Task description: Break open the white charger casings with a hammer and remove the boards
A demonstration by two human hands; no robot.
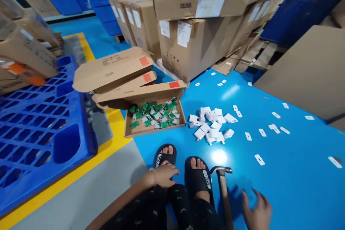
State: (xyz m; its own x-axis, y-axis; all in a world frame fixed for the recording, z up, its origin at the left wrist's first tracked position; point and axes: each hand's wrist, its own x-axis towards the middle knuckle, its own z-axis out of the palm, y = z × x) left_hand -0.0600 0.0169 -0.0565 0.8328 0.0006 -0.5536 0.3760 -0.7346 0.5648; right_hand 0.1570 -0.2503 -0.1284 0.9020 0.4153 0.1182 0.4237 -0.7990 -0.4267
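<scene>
My left hand [165, 174] rests by my knee over the left black sandal [167, 151], fingers loosely spread, holding nothing. Low on the right, my right hand [257, 210] is slightly blurred above the blue floor, fingers apart and empty. Between it and the right sandal [198, 176] lies a claw hammer [223, 187], head away from me, part of its handle cut off by the lower edge. Beyond my feet sits a pile of white plastic cases [214, 124]. Left of the pile, an open cardboard box [155, 132] contains many green circuit boards [159, 113].
Flat white plates [262, 132] lie scattered over the floor at right. A blue plastic pallet [87, 129] takes up the left side. Stacked cartons [194, 50] stand behind the open box, and a large cardboard sheet [309, 75] stands at right.
</scene>
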